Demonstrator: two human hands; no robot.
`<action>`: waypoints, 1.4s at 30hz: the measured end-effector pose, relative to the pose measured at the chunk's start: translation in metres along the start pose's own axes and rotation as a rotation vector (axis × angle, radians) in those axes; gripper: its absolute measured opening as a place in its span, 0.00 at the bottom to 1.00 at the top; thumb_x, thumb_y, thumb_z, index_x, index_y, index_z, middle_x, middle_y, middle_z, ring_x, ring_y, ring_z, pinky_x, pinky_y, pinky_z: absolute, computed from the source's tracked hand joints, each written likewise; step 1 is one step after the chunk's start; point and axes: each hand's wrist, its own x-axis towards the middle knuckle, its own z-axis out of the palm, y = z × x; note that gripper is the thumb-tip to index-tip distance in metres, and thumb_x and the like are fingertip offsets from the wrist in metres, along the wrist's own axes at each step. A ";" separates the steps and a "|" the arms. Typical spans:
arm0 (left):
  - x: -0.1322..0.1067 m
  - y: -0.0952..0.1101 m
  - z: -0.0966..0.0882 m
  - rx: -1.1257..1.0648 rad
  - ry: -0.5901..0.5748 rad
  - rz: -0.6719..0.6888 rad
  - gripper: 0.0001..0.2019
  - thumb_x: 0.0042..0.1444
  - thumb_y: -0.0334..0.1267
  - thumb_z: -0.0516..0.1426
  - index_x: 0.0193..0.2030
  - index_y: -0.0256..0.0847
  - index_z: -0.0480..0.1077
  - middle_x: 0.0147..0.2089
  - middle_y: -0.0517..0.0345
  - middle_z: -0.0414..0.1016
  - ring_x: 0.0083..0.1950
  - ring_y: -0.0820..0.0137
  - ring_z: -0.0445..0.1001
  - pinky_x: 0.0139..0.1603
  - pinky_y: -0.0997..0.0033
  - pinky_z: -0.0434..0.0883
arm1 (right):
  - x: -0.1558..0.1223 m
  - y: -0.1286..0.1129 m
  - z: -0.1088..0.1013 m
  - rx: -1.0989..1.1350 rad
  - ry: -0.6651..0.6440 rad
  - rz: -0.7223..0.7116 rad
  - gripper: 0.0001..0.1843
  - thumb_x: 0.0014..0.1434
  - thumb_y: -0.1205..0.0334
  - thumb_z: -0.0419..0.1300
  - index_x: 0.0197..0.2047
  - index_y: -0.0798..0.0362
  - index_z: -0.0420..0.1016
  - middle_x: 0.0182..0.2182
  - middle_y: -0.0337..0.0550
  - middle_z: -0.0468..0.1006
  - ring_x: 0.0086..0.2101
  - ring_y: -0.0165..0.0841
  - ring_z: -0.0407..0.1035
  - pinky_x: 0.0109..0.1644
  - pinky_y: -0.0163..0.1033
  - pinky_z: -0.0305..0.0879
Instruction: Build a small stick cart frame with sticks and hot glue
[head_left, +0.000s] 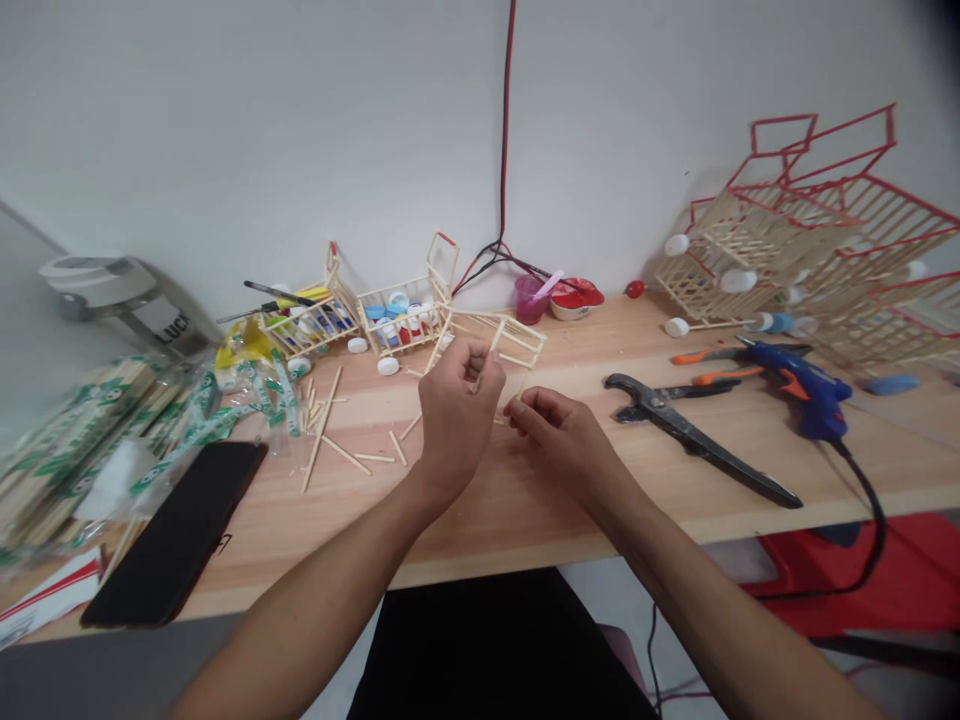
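Observation:
My left hand (461, 410) is closed, its fingers pinched at the near side of a small frame of glued wooden sticks (523, 343). The frame shows behind and to the right of the knuckles; part of it is hidden by the hand. Just to the right, my right hand (555, 430) is also closed, thumb and forefinger pinched together. What sits between those fingertips is too small to make out. Loose cut sticks (322, 430) lie left of my hands. Behind them stand two little stick carts, one with coloured bottle caps (397, 315) inside, the other (315, 325) holding pens.
Pincers (697, 440) and a blue glue gun (802, 385) with its cord lie at right. Finished stick carts with red trim (825, 230) are stacked behind. A black phone (176, 535), packs of sticks (75, 440) and a clear jar (135, 300) occupy the left; a purple cup (529, 302) stands near the wall.

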 end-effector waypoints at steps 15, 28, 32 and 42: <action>-0.001 0.000 0.001 0.002 -0.007 -0.028 0.06 0.61 0.32 0.53 0.31 0.41 0.66 0.29 0.62 0.71 0.32 0.72 0.71 0.37 0.71 0.66 | -0.002 -0.002 -0.001 0.009 0.015 0.002 0.14 0.58 0.50 0.63 0.30 0.52 0.72 0.26 0.36 0.69 0.28 0.28 0.61 0.32 0.36 0.56; 0.000 -0.002 0.001 0.009 -0.061 -0.019 0.06 0.61 0.31 0.54 0.31 0.41 0.65 0.27 0.63 0.70 0.31 0.73 0.70 0.36 0.71 0.64 | -0.003 -0.002 -0.001 -0.042 -0.001 -0.021 0.15 0.60 0.50 0.61 0.29 0.51 0.70 0.24 0.36 0.68 0.27 0.29 0.60 0.32 0.37 0.54; 0.000 -0.003 0.001 0.010 -0.086 -0.029 0.06 0.60 0.31 0.54 0.31 0.42 0.66 0.27 0.64 0.70 0.31 0.73 0.70 0.34 0.72 0.64 | -0.003 -0.002 -0.002 -0.101 0.006 -0.047 0.14 0.61 0.51 0.59 0.29 0.51 0.69 0.25 0.36 0.68 0.27 0.30 0.60 0.33 0.37 0.54; -0.001 -0.002 0.001 -0.044 -0.094 -0.052 0.07 0.61 0.33 0.54 0.31 0.41 0.66 0.29 0.62 0.73 0.31 0.73 0.72 0.35 0.71 0.66 | -0.003 -0.002 0.001 -0.111 0.006 -0.080 0.13 0.62 0.54 0.58 0.28 0.51 0.69 0.26 0.37 0.70 0.30 0.31 0.64 0.35 0.38 0.57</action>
